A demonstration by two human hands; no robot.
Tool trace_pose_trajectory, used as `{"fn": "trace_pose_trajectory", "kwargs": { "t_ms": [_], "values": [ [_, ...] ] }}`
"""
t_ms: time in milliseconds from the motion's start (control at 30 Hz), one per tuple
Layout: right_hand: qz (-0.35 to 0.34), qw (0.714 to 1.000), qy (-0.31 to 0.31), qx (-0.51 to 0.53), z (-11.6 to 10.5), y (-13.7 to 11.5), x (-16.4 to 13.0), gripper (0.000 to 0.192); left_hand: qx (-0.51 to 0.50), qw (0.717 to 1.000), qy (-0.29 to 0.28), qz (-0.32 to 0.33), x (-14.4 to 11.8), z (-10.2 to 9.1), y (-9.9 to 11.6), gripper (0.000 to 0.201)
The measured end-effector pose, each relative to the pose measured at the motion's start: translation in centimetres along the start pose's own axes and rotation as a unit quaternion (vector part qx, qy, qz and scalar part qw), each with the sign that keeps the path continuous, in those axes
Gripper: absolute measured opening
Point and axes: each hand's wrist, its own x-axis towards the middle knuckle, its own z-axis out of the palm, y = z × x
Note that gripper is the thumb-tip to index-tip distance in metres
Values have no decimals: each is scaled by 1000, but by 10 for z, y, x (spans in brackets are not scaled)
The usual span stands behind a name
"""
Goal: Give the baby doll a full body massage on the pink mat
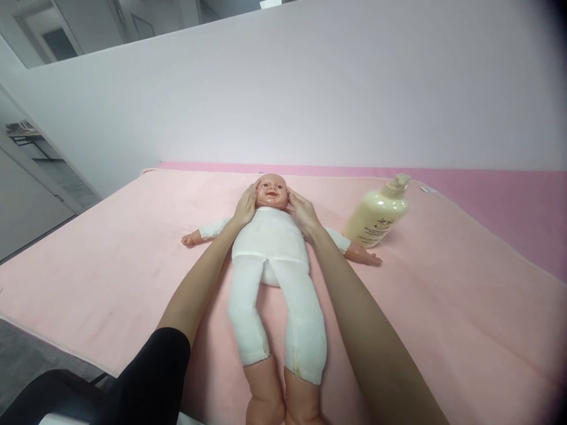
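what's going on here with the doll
A person is leaning over a baby doll that lies on its back on a pink blanket. The left hand rests against one side of the doll's head and the right hand against the other, cupping the face between them. The doll wears a white suit, arms spread out. A cream pump bottle stands on the blanket beside the right hand, untouched.

Doll (274, 248) supine, white suit, ctr blanket
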Motion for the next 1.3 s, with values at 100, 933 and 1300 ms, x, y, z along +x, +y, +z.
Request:
{"fn": "trace_pose_trajectory", "kwargs": {
  "t_ms": [100, 933, 1300],
  "values": [
    [-10, 1000, 4, -14, 3, -3, -3, 58, -11, 1000, 4, -12, -2, 0, 5, 60],
    [-48, 991, 1, -123, 4, -1, -4, 84, 8, 999, -21, -43, -5, 0, 9, 75],
    [-64, 983, -36, -167, -1, 4, 4, 89, 20, 999, -16, -41, -7, 0, 17, 70]
  ]
}}
